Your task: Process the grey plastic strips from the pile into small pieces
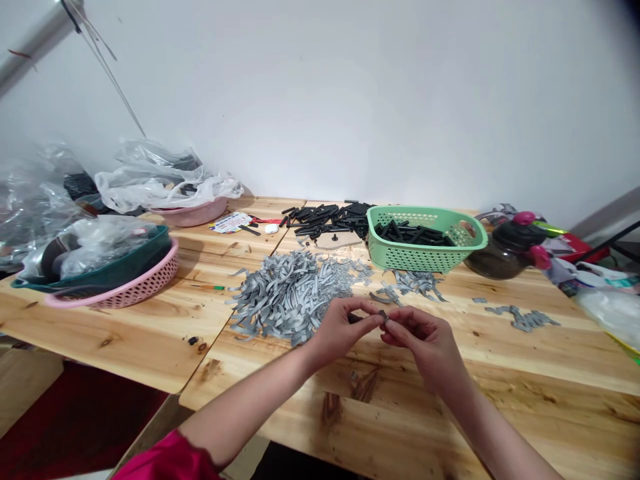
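Note:
My left hand and my right hand meet above the wooden tabletop. Their fingertips pinch a small dark piece with a grey strip at its end. The piece is too small to make out exactly. Just beyond my left hand lies a large heap of grey rubbery strips. A smaller scatter of the same strips lies beyond my right hand.
A green plastic basket holds black rods, and more black rods lie beside it. Pink and dark green baskets with plastic bags stand left. A dark kettle-like pot stands right. Grey pieces lie further right.

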Demonstrator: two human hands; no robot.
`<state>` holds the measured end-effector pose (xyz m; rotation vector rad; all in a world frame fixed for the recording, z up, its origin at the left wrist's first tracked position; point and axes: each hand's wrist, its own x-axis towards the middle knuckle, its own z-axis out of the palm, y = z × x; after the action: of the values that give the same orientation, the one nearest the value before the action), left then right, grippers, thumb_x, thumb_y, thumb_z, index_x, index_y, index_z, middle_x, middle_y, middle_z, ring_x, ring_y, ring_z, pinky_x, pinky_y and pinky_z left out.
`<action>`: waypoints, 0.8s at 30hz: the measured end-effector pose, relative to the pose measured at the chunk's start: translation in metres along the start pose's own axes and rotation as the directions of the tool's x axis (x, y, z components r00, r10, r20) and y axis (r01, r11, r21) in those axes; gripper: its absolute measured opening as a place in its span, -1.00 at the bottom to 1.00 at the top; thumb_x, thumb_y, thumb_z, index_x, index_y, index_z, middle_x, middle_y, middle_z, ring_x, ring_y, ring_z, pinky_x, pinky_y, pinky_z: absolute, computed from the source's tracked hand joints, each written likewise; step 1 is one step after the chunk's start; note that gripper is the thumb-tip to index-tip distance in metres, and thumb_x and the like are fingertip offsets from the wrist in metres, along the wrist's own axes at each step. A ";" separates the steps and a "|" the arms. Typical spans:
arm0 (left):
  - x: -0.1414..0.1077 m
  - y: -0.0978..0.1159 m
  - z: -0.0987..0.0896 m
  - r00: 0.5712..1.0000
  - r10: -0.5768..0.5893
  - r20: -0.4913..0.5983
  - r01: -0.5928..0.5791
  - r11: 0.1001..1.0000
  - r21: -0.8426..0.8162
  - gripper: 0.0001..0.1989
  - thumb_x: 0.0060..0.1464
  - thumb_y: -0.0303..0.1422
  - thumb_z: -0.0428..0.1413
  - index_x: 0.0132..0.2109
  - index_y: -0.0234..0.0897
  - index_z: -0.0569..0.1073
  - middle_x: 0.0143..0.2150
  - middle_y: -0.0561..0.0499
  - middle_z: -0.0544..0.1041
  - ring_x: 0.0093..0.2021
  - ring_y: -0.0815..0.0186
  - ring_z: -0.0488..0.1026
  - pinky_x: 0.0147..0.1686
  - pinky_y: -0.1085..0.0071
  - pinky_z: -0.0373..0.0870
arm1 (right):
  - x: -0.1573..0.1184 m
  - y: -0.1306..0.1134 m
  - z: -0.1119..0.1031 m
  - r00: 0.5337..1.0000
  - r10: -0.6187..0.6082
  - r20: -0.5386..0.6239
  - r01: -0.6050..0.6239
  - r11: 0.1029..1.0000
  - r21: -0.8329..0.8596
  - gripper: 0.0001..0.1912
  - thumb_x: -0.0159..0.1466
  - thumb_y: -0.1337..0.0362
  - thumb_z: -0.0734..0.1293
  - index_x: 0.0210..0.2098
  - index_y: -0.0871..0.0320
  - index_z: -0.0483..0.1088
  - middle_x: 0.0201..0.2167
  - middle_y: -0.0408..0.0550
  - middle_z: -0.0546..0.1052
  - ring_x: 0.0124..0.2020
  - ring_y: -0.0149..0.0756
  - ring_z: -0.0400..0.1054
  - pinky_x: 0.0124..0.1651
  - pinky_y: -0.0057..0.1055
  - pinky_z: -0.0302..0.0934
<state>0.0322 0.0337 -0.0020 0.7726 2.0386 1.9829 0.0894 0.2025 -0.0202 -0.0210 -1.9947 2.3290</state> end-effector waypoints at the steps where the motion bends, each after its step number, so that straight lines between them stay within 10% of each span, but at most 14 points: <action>1: 0.000 0.000 0.000 1.000 -0.015 0.002 0.015 1.000 -0.016 -0.81 0.05 -0.28 0.23 -0.35 -0.36 0.56 -0.38 -0.01 0.57 -0.37 0.39 0.43 -0.31 0.50 0.29 | 0.000 0.000 0.000 1.000 -0.010 0.002 0.010 1.000 -0.009 -0.82 0.16 0.18 0.48 -0.28 0.12 0.55 -0.39 -0.12 0.56 -0.38 -0.43 0.47 -0.26 -0.52 0.46; 17: -0.006 -0.001 0.009 0.956 -0.293 0.019 0.287 0.919 -0.270 -0.63 -0.01 -0.08 0.24 -0.34 -0.35 0.45 -0.61 0.19 0.20 -0.68 0.58 -0.03 -0.70 0.57 -0.08 | -0.004 -0.003 0.008 0.993 -0.113 -0.015 0.112 0.991 -0.067 -0.83 0.20 0.19 0.45 -0.29 0.15 0.51 -0.40 -0.11 0.52 -0.36 -0.43 0.44 -0.24 -0.52 0.46; 24: -0.015 -0.001 0.015 0.944 0.181 -0.276 -0.142 0.978 0.155 -0.85 0.10 -0.29 0.19 -0.28 -0.30 0.49 -0.30 -0.03 0.53 -0.43 0.44 0.39 -0.54 0.56 0.22 | -0.006 -0.004 0.011 0.983 -0.121 -0.136 0.115 0.992 -0.054 -0.79 0.14 0.17 0.49 -0.30 0.15 0.51 -0.40 -0.10 0.52 -0.38 -0.38 0.45 -0.25 -0.44 0.49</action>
<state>0.0513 0.0394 -0.0075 0.7336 2.3630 2.1780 0.0947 0.1921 -0.0152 -0.0635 -1.9276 2.1469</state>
